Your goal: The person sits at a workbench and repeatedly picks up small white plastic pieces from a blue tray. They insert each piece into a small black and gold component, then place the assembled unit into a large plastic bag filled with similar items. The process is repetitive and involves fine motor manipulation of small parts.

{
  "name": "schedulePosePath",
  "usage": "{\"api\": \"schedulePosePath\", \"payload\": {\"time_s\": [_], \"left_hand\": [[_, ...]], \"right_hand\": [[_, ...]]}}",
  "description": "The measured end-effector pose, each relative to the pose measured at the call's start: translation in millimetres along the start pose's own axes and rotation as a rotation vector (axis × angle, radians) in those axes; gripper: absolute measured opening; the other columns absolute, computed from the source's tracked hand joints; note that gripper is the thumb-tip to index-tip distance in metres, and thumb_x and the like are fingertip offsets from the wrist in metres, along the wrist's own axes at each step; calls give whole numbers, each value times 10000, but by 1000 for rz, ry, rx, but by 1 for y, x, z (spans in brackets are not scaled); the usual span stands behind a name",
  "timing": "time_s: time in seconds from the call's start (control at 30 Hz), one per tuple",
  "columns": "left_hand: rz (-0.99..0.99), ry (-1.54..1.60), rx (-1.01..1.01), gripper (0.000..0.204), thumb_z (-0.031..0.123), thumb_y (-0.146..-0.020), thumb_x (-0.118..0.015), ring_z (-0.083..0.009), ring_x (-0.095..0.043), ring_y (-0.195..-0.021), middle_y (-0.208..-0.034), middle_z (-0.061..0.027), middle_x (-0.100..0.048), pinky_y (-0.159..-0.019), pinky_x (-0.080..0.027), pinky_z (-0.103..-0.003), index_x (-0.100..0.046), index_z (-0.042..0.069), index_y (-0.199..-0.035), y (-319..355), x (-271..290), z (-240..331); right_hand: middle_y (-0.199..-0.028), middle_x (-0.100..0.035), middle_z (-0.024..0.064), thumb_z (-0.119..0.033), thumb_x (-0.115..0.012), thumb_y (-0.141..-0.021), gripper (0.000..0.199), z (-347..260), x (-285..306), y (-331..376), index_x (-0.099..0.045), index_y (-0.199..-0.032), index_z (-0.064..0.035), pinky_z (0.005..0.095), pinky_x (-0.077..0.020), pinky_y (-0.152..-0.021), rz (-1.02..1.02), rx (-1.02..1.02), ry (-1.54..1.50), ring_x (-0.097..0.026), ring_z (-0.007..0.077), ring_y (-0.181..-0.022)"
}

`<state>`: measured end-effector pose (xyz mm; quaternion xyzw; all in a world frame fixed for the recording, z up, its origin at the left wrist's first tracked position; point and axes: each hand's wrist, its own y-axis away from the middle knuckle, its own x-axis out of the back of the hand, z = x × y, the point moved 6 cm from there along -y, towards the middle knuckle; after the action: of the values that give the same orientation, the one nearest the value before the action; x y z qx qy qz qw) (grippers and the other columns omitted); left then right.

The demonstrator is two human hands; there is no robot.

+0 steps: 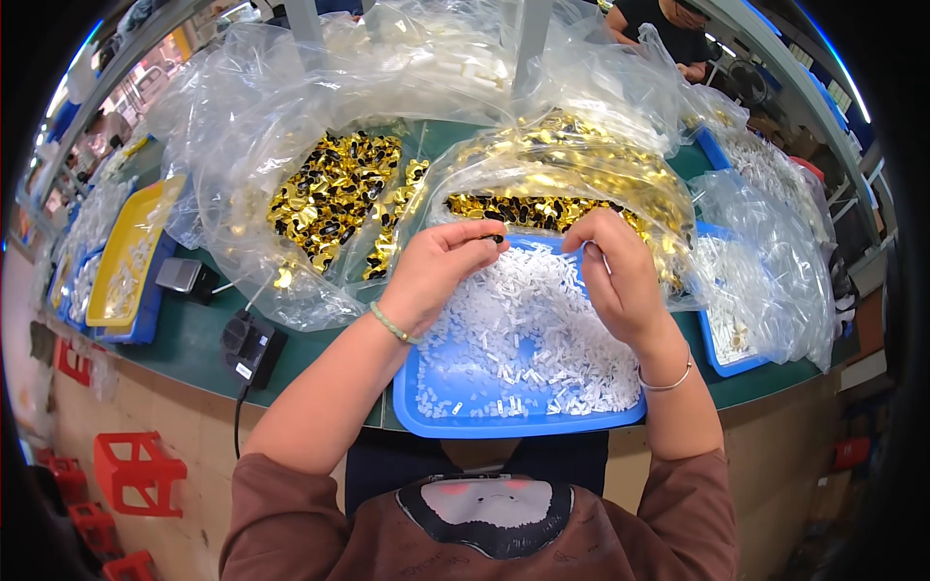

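Left hand (436,271) pinches a small dark-and-gold part (496,237) at its fingertips, just above the far rim of the blue tray (417,407); right hand (615,276) is curled, fingers bent toward the palm, thumb and forefinger pressed together near the tip, but whether anything sits between them I cannot tell; hands are near each other, not touching; both hover over the tray, which is heaped with small white pieces (528,329); tray's near rim overhangs the table edge toward the person; bare blue floor shows only at the near-left corner; far rim butts against an open clear bag of gold parts (542,208), so no free room ahead of the hands; second bag of gold parts (334,189) lies just left of it; right side is tight too, another blue tray (722,363) under plastic with white pieces sits just beside; open surface is on the left only: green table (194,334) between the tray and a black box (252,344) with a cable hanging over the edge; grey box (184,276) beyond that; yellow tray (126,247) stacked on blue ones at far left; more clear bags of white pieces fill the back; red stools (136,470) on the floor lower left; another person (668,29) at the top right.
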<state>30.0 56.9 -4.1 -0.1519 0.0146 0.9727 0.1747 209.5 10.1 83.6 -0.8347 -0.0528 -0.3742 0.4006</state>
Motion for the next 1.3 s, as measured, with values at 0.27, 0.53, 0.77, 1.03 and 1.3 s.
{"api": "schedulePosePath", "payload": {"time_s": [0.27, 0.53, 0.77, 1.03, 1.3], "left_hand": [[-64, 31, 70, 318, 155, -979, -563, -165, -656, -1020, -1141, -125, -661, -871, -540, -257, -566, 8, -1261, 3, -10, 4], [-16, 195, 96, 328, 212, -994, -547, -103, -632, -945, -1073, -50, -650, -846, -536, -234, -555, 29, -1267, -6, 2, -6], [-127, 367, 91, 340, 223, -987, -563, -79, -621, -901, -1018, -20, -641, -831, -535, -222, -557, 38, -1272, -8, 4, -6], [-121, 336, 107, 332, 194, -984, -565, -94, -638, -911, -1033, -41, -657, -846, -540, -231, -548, 29, -1272, -6, 1, -5], [-223, 298, 168, 343, 160, -987, -551, -150, -638, -1027, -1131, -76, -635, -911, -530, -255, -512, 15, -1296, 1, -12, -2]], "right_hand": [[-840, -642, 129, -95, -674, -775, 121, 15, -23, 18, -658, -878, -33, 396, -498, -711, -465, -116, 41, -631, 316, -797], [-858, -644, 106, -113, -755, -726, 199, 12, -36, 22, -684, -897, -40, 371, -503, -693, -498, -61, 108, -640, 291, -772], [-849, -639, 103, -105, -744, -737, 172, 9, -48, 27, -679, -885, -47, 372, -503, -696, -636, -58, 28, -639, 294, -790], [-837, -646, 102, -87, -704, -779, 117, 17, -38, 14, -679, -878, -30, 349, -488, -661, -498, -156, -254, -626, 249, -741], [-768, -580, 1, -94, -703, -847, 98, 23, -25, 6, -681, -897, -13, 221, -384, -587, -224, -348, -412, -478, 57, -664]]}}
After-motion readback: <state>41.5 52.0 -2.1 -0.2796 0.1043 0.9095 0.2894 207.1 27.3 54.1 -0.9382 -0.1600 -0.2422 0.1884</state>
